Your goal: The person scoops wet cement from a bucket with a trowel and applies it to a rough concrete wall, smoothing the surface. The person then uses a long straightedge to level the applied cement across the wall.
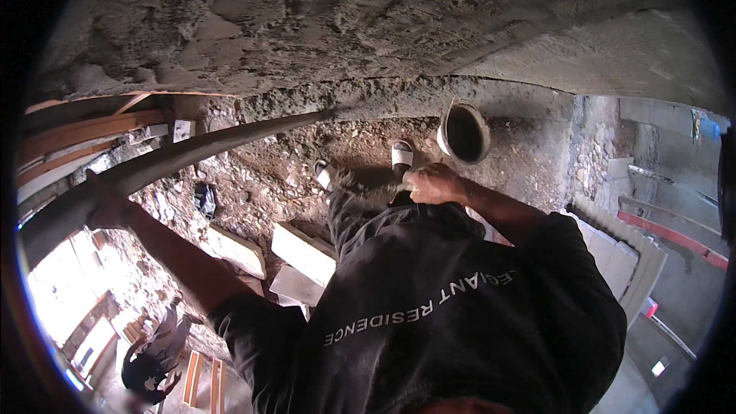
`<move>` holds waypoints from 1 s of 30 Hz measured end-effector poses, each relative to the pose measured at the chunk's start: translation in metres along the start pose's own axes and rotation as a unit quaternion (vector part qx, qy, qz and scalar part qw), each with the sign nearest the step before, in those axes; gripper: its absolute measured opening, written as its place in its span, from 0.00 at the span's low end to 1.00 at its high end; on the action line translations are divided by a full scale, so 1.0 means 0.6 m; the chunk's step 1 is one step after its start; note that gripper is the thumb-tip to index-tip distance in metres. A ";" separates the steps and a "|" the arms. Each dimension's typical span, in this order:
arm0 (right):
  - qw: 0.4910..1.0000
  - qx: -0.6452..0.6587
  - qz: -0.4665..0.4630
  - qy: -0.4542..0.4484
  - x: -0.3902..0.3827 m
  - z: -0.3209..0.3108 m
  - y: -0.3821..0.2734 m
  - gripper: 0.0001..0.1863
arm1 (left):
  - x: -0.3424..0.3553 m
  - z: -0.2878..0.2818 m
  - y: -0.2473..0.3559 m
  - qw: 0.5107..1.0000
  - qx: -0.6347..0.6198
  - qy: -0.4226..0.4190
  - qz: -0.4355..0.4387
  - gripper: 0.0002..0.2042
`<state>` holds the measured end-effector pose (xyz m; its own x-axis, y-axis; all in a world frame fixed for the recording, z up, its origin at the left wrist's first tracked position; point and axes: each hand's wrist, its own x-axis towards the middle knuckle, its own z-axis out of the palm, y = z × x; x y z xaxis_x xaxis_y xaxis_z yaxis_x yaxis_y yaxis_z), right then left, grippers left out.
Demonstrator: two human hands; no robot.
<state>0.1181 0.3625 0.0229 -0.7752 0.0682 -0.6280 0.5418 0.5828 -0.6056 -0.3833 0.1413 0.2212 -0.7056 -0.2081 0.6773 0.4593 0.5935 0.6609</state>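
My left arm reaches out to the left. My left hand [109,203] is closed round a long grey bar [222,139], which looks like a plastering straightedge. The bar runs from the far left edge to the foot of the wall, its curve likely the lens's. Close to my waist, my right hand [434,185] is closed with its fingers curled in. What it holds, if anything, I cannot make out; a thin greyish edge shows just left of it. Rough wet-looking plaster covers the wall [307,31] in front of me, smoother toward the right.
A bucket [445,138] with a dark inside stands near the wall, right of my feet. Rubble [268,172] covers the ground. Pale blocks [305,251] lie left of me, white panels [606,249] stand right. Another person [153,356] is at the lower left, near timber [193,379].
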 end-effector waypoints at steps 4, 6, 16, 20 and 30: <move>0.994 0.028 -0.099 -0.048 -0.021 0.044 0.030 0.13 | -0.001 0.002 -0.006 0.999 0.009 -0.025 0.029 0.28; 0.994 0.000 -0.074 -0.084 -0.034 0.043 0.038 0.13 | 0.000 -0.004 -0.010 0.998 0.021 -0.034 0.045 0.25; 0.946 -0.001 -0.164 -0.278 0.098 -0.029 0.137 0.15 | -0.084 -0.036 0.107 0.998 -0.020 -0.039 0.035 0.25; 0.900 0.428 0.046 0.064 0.130 -0.312 0.165 0.16 | -0.088 -0.045 0.090 0.991 -0.117 -0.063 -0.005 0.31; 0.986 0.079 0.124 0.077 -0.093 -0.261 0.095 0.24 | -0.074 -0.080 0.027 0.994 -0.034 0.068 -0.074 0.44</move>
<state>0.1413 0.5187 0.0998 -0.6457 0.3222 -0.6923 0.7556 0.3998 -0.5188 -0.3187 0.1229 0.2175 -0.6911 -0.3955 0.6049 0.3941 0.4953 0.7741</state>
